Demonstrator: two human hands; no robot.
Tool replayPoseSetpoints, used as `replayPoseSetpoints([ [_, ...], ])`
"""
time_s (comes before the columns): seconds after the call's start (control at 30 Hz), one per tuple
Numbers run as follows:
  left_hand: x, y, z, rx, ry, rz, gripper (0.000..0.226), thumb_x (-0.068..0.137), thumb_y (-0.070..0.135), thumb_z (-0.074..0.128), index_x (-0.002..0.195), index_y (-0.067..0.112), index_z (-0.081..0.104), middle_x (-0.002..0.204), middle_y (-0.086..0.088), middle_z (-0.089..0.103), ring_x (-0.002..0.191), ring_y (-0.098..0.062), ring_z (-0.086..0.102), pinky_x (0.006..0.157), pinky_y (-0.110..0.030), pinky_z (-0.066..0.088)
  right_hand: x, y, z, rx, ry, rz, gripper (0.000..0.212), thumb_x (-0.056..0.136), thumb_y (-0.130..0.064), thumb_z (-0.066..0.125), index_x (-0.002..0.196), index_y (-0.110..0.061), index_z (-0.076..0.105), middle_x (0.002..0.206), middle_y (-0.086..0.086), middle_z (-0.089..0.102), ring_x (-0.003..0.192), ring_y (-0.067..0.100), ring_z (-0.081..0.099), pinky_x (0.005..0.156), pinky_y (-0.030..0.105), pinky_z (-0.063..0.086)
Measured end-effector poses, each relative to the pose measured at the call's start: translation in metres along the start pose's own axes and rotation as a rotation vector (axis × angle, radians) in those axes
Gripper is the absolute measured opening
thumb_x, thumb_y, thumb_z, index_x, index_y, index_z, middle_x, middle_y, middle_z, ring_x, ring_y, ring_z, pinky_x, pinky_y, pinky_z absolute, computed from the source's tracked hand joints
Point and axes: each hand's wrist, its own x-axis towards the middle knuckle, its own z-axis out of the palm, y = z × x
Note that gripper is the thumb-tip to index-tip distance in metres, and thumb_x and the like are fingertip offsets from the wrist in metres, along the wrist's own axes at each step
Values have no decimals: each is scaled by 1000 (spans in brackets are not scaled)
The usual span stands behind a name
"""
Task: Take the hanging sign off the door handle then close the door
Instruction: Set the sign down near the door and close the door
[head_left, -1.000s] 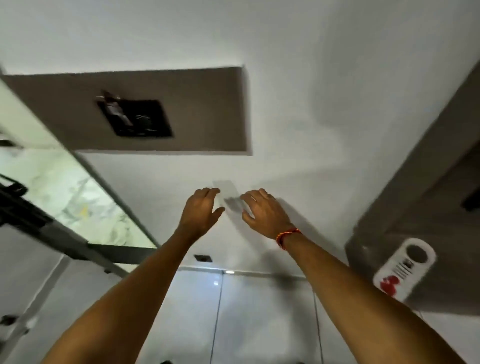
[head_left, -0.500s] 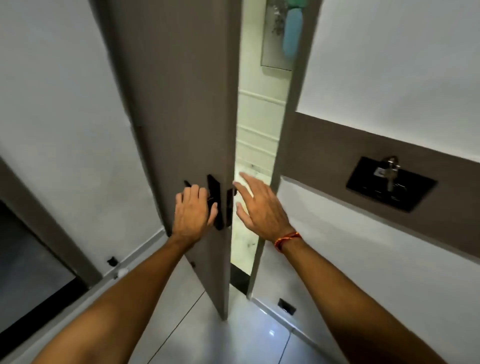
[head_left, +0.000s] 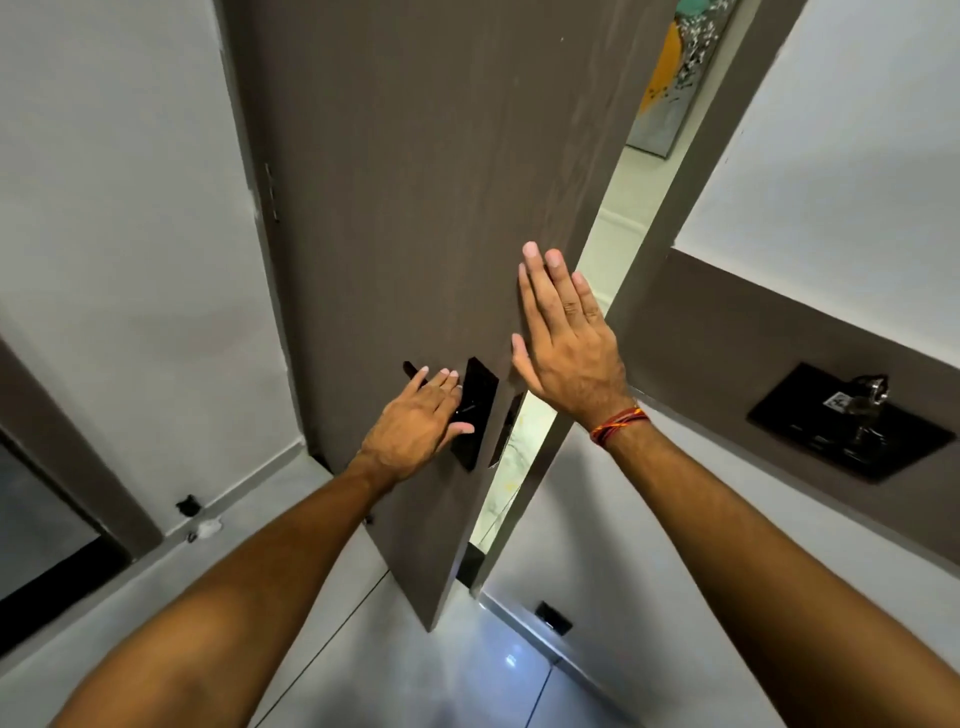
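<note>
The brown door (head_left: 415, 182) stands slightly ajar, with a narrow bright gap (head_left: 597, 249) between its edge and the frame (head_left: 675, 197). My left hand (head_left: 415, 421) lies over the black lever handle (head_left: 410, 370), fingers stretched out, beside the black lock plate (head_left: 475, 410). My right hand (head_left: 566, 338) is pressed flat on the door face just above the lock, fingers straight and together, near the door's free edge. No hanging sign is in view, and neither hand holds anything.
A dark wall panel with a key fitting (head_left: 841, 421) sits on the brown band at right. A painting (head_left: 670, 78) shows through the gap. A small black door stop (head_left: 188, 505) sits by the left skirting. Glossy white floor tiles lie below.
The view swung from a wall to the door. The door has turned toward its frame and the gap is narrower. My right hand moved from the gap onto the door face. The sign left view.
</note>
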Motion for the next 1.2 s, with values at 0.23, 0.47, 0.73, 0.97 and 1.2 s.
replayPoseSetpoints([
  [0.23,52,5,15,-85,-38,54,72,100,56,24,138,3,53,147,-19,52,142,-30,44,123,-48,26,-4,45,15,-155,-57,-5,74,110,-50,37,163,0,24,171,18,22,160,32,19,129,49,22],
  [0.47,120,13,28,-22,-140,96,61,105,48,26,148,5,38,153,-17,43,145,-29,37,123,-47,19,8,78,30,-297,-206,49,86,107,-54,44,164,3,12,173,21,11,161,36,14,131,50,12],
  [0.73,174,28,40,10,-269,54,62,106,47,28,148,3,36,150,-20,44,143,-31,38,124,-49,18,24,91,50,-324,-342,127,88,105,-46,54,163,5,12,172,25,9,161,40,11,132,52,14],
  [0.97,202,33,53,-14,-331,25,64,105,48,26,152,4,31,159,-22,31,150,-33,25,124,-53,10,36,89,72,-480,-303,149,54,112,-16,45,158,9,30,166,28,29,155,41,30,128,51,24],
  [1.2,216,35,58,10,-363,25,65,104,50,26,151,6,32,158,-21,33,149,-34,26,123,-55,8,37,92,84,-557,-391,167,51,112,-6,40,159,9,27,166,29,26,156,41,27,128,52,16],
])
